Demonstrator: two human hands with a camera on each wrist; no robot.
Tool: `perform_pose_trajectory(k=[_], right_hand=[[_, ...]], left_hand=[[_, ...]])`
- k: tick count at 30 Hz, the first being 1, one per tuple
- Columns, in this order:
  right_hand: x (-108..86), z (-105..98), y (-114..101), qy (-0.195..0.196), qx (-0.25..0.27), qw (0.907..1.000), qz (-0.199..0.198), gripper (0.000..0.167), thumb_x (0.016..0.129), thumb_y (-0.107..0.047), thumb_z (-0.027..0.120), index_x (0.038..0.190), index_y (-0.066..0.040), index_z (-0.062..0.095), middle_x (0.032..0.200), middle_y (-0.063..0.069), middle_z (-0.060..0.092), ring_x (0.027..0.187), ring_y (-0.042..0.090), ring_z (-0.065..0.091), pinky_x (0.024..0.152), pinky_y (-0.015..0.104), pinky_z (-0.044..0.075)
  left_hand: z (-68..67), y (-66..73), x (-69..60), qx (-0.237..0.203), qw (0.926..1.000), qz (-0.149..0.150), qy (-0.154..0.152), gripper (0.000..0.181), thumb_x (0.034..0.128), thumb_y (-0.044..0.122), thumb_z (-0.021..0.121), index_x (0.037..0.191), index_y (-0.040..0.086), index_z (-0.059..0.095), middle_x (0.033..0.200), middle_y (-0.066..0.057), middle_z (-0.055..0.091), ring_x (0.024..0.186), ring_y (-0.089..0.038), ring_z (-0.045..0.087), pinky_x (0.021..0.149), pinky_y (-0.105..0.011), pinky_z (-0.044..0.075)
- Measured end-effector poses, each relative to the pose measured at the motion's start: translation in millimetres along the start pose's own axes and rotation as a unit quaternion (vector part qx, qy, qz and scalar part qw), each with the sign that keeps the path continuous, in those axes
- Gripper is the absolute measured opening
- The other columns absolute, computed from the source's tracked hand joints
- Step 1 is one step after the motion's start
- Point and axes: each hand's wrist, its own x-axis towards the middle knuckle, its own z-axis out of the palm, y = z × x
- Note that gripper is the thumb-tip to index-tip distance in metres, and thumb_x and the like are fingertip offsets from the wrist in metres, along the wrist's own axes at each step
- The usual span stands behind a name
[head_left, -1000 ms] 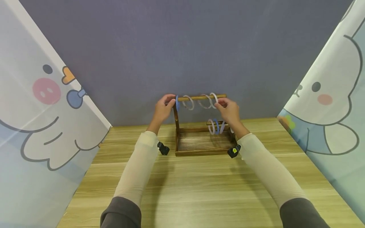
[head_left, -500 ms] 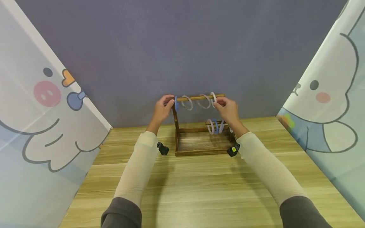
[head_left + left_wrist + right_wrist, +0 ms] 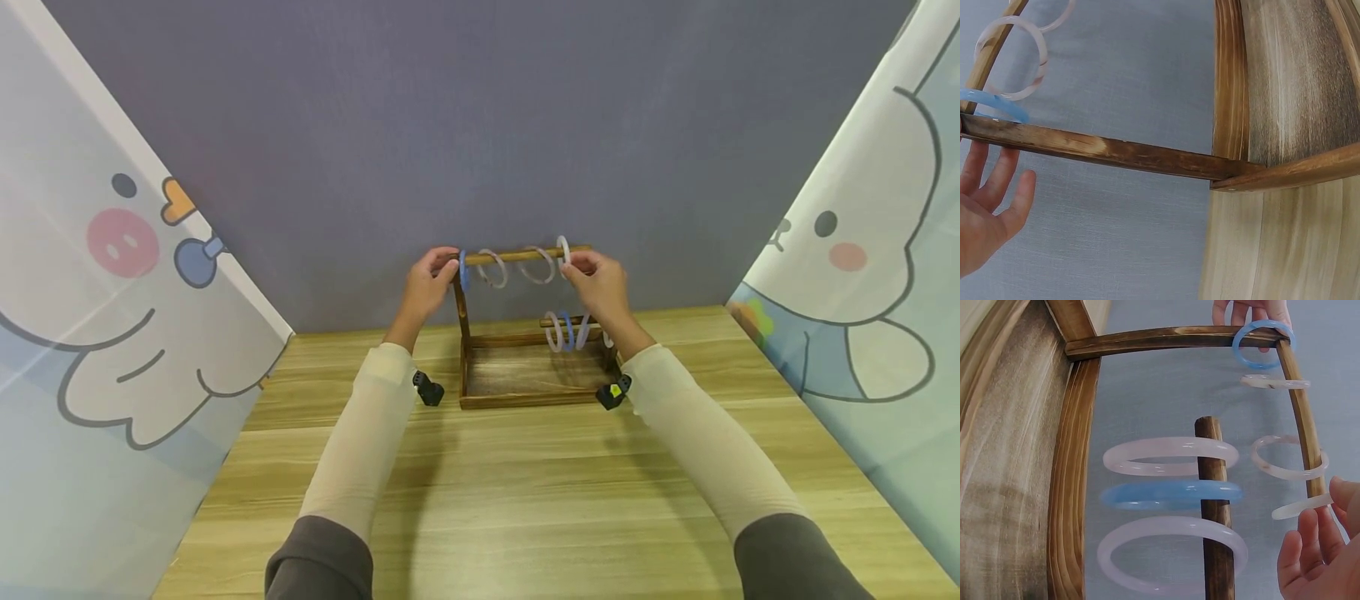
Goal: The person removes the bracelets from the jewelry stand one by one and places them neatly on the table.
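Note:
A wooden bangle stand stands at the back of the table. My left hand grips its upper left corner, thumb in front, beside a blue bangle on the top bar. In the left wrist view, the left hand's fingers reach behind the post. Near the bar's right end, my right hand pinches a white bangle between thumb and fingers; the bar passes through it. Two pale marbled bangles, one left and one right, hang between the hands.
On the shorter lower peg hang a pale pink bangle, a blue bangle and a lilac bangle. Another pale one is partly hidden by the right wrist. A shallow tray forms the base; a grey wall rises behind.
My right hand and the white bangle have shifted slightly upward on the bar. My left hand stays on the corner. The head view has moved a little.

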Motion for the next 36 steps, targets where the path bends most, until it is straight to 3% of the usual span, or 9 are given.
perform_pose_trajectory(k=[10, 36], right_hand=[[2.7, -10, 7, 0.011, -0.003, 0.9996, 0.024, 0.024, 0.095, -0.024, 0.074, 0.112, -0.007, 0.076, 0.099, 0.009, 0.077, 0.073, -0.004, 0.059, 0.068, 0.018, 0.047], [6.6, -40, 21, 0.016, 0.004, 0.9977, 0.066, 0.031, 0.097, -0.027, 0.071, 0.117, -0.003, 0.072, 0.087, -0.008, 0.067, 0.069, -0.004, 0.059, 0.063, 0.013, 0.049]], left_hand=[[1.5, 3.3, -0.9, 0.007, 1.0, 0.003, -0.006, 0.034, 0.106, 0.034, 0.056, 0.136, 0.019, 0.061, 0.134, -0.015, 0.065, 0.115, -0.031, 0.067, 0.091, -0.046, 0.058], [3.2, 3.5, -1.1, 0.011, 0.9998, -0.008, -0.018, 0.034, 0.1067, 0.036, 0.053, 0.138, 0.023, 0.059, 0.137, -0.01, 0.063, 0.119, -0.028, 0.065, 0.093, -0.045, 0.057]])
